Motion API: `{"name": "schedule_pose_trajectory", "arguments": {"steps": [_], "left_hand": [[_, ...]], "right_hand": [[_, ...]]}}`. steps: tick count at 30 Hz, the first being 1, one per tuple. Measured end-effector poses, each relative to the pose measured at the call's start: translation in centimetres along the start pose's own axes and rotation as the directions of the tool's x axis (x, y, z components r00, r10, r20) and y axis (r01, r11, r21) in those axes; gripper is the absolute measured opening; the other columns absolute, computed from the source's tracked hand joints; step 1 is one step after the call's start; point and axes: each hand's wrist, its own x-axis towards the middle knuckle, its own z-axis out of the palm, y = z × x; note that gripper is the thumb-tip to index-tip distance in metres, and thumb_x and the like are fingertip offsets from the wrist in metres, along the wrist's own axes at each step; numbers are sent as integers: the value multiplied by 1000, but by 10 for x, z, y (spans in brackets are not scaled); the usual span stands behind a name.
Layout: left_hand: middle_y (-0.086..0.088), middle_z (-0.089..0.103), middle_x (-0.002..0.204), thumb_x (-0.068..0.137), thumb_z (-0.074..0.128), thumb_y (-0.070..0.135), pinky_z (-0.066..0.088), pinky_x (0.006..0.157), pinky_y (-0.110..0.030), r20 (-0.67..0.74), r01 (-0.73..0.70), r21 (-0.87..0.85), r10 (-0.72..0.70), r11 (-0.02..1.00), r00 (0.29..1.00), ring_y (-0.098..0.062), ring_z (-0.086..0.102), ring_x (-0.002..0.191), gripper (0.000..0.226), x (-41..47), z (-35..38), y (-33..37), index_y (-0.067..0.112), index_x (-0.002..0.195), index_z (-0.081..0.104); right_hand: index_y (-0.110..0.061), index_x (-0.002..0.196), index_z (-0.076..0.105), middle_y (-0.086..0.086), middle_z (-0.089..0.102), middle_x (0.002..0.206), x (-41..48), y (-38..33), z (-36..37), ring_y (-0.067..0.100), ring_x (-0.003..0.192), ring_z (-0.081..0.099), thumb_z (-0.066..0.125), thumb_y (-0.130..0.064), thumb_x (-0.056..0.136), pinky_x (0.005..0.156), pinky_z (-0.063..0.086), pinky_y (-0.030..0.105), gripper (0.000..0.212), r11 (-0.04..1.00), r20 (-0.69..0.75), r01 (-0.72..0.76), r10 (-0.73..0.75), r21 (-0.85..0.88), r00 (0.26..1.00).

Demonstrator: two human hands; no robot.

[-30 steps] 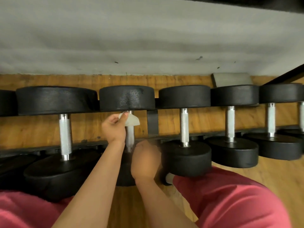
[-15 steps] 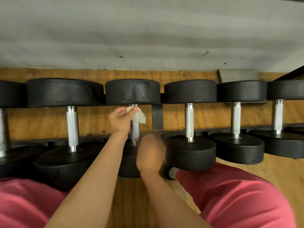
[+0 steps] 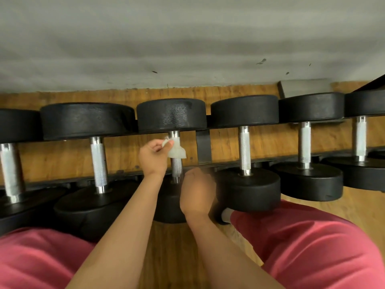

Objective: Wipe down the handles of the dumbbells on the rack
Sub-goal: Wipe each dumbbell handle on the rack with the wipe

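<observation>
Dumbbells (image 3: 244, 111) lay in a row on the rack (image 3: 203, 147) across the middle of the frame. At centre, the left hand (image 3: 153, 158) pinched a white wipe (image 3: 177, 151) against the upper part of one steel handle (image 3: 176, 168). Just below, the right hand (image 3: 196, 195) was blurred on that dumbbell's near head; whether its fingers gripped it I could not tell.
</observation>
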Motion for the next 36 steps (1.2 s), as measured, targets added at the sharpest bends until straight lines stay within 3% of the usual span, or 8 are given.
{"name": "schedule_pose_trajectory", "arguments": {"steps": [4,13,19,23,26,29,34,36], "left_hand": [[4,69,92,79,80,21,47,69,-16,126,62,97,-74,993,989,-7,64,88,23,-3,-9,-3,12,99,71],[-3,68,81,75,82,20,46,66,-21,406,-12,506,-226,862,886,-16,63,78,19,-22,-28,-14,11,88,70],[-1,72,90,67,88,19,52,82,-29,446,82,431,-291,899,847,-16,66,88,26,-14,-39,-11,16,87,71],[-3,73,89,68,86,16,53,84,-31,478,31,393,-233,919,847,-17,68,88,24,-9,-42,-13,16,87,72],[-3,72,86,74,83,19,51,75,-23,438,-5,348,-158,937,885,-15,66,83,20,-3,-38,-6,13,89,72],[4,68,79,79,79,23,44,66,-18,399,-63,345,-86,936,913,-8,63,77,15,2,-30,2,12,86,71],[2,67,89,84,75,22,43,66,-18,72,61,134,-71,989,995,-15,63,89,13,11,-12,24,15,91,67],[2,65,93,85,75,21,42,68,-18,49,63,151,-71,987,996,-14,61,92,17,3,-8,29,14,96,65]], "right_hand": [[-17,96,67,-12,42,79,0,-1,-2,9,86,36,46,-19,96,91,42,36,21,1000,13,-9,9,2,1000],[-17,92,67,-12,44,78,-1,-1,-1,9,84,37,47,-18,95,89,41,35,20,999,1,-16,16,28,1000],[-15,93,68,-11,43,77,0,3,0,9,85,35,48,-17,95,89,43,38,20,1000,-11,-13,13,28,1000],[-14,92,68,0,60,83,0,4,2,9,84,35,48,-16,95,90,41,38,20,999,-35,-2,3,40,999],[-15,89,68,2,63,81,1,6,5,10,81,38,50,-15,94,89,41,38,19,999,-59,22,-20,42,998],[-15,90,67,-6,52,76,1,6,4,10,81,38,49,-16,95,88,41,36,19,999,-55,34,-32,31,998],[-17,91,66,-10,44,76,1,8,3,10,82,37,48,-19,95,86,40,34,18,999,-19,36,-36,18,999],[-18,91,66,-9,48,77,2,9,4,10,82,37,50,-21,95,85,41,35,17,999,-15,36,-36,17,999]]}}
